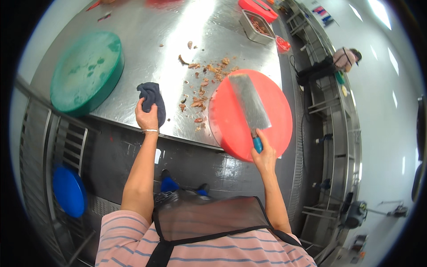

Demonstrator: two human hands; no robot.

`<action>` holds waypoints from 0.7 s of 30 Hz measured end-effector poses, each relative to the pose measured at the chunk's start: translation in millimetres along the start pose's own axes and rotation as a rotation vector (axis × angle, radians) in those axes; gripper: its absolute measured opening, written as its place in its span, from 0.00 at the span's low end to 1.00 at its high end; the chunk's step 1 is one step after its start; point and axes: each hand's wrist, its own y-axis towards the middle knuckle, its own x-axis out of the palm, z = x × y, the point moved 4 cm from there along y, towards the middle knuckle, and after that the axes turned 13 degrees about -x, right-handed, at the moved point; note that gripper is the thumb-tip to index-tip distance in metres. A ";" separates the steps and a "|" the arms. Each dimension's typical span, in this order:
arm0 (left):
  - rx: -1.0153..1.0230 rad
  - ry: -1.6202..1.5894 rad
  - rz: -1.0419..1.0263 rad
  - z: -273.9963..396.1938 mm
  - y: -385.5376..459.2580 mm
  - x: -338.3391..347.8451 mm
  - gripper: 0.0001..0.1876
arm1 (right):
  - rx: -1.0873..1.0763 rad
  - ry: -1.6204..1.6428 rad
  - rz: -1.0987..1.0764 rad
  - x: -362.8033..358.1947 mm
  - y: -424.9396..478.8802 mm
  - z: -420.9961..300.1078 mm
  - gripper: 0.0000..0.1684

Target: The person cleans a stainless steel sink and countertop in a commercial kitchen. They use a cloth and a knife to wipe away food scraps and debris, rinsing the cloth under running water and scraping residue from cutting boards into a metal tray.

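Observation:
My right hand [265,155] grips the blue handle of a cleaver [251,101], whose broad steel blade lies over a round red cutting board [278,110]. The board sits at the table's right front corner. On the left, my left hand [146,115] has its fingers on a bunched dark cloth [154,96] near the front edge of the steel table [143,60]. Between the cloth and the board, brown food scraps [198,101] are scattered over the metal.
A thick green round board [88,71] occupies the table's left side. At the far right stand a steel pan [257,28] of food pieces and another red board [258,10]. A slatted metal rack [50,133] is at left. A person [343,60] stands by the right-hand counter.

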 end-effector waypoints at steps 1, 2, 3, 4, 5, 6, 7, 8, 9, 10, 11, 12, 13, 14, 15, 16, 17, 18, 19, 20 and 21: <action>-0.026 -0.130 -0.037 6.1 5.7 -0.8 0.26 | 0.030 -0.024 -0.002 -0.7 -13.6 0.8 0.35; -0.059 -0.217 -0.095 12.6 2.4 2.2 0.24 | 0.059 -0.047 -0.005 -1.0 -25.3 1.8 0.35; 0.024 -0.251 -0.180 46.4 -11.4 2.0 0.24 | 0.099 -0.073 -0.009 -1.9 -38.5 4.8 0.36; 0.104 -0.281 -0.258 82.2 -29.5 -1.2 0.24 | 0.145 -0.049 -0.014 -2.4 -48.6 6.5 0.36; 0.182 -0.309 -0.329 113.8 -47.9 -5.9 0.24 | 0.182 -0.021 -0.022 -1.8 -56.1 6.8 0.36; 0.294 -0.297 -0.462 141.9 -68.9 -6.7 0.24 | 0.217 0.004 -0.026 -1.6 -62.1 8.1 0.36; 0.406 -0.288 -0.595 165.8 -92.1 -6.0 0.25 | 0.219 -0.004 -0.029 -2.9 -66.9 9.6 0.36; 0.540 -0.195 -0.728 184.7 -114.8 -4.4 0.26 | 0.216 -0.009 -0.036 -3.7 -70.3 10.7 0.36; 0.673 -0.094 -0.857 197.0 -141.7 -2.4 0.28 | 0.213 -0.013 -0.048 -3.9 -74.6 13.1 0.36; 0.715 -0.045 -0.959 201.9 -171.3 -0.5 0.28 | 0.216 -0.030 -0.072 -1.6 -78.1 15.9 0.36; 0.762 0.010 -1.060 203.1 -199.7 1.5 0.29 | 0.218 -0.041 -0.093 3.1 -79.9 18.3 0.36; 0.860 0.036 -1.131 201.7 -228.9 4.0 0.28 | 0.218 -0.058 -0.112 5.7 -81.5 22.6 0.37; 0.954 0.064 -1.199 198.6 -250.3 6.9 0.27 | 0.187 -0.049 -0.110 9.7 -84.0 26.8 0.37; 0.974 0.105 -1.201 196.3 -258.5 14.8 0.26 | 0.156 -0.039 -0.108 15.4 -86.7 32.8 0.37; 0.995 0.148 -1.208 196.5 -266.1 23.6 0.26 | 0.130 -0.029 -0.108 18.0 -89.9 34.8 0.37; 1.015 0.191 -1.214 197.4 -272.4 32.6 0.25 | 0.133 0.005 -0.098 20.3 -92.5 35.7 0.38; 0.995 0.267 -1.217 198.1 -276.2 43.5 0.22 | 0.136 0.024 -0.099 20.4 -92.9 37.2 0.39; 0.998 0.272 -1.220 197.2 -277.4 50.7 0.22 | 0.136 0.041 -0.100 20.1 -92.0 38.9 0.40; 1.002 0.278 -1.223 196.9 -278.6 56.9 0.21 | 0.136 0.059 -0.101 20.5 -92.7 41.2 0.41; 0.986 0.327 -1.219 196.7 -281.8 64.2 0.20 | 0.121 0.049 -0.097 21.2 -94.8 43.5 0.46; 0.980 0.396 -1.188 199.1 -279.0 72.4 0.19 | 0.127 0.058 -0.102 24.6 -95.4 44.5 0.47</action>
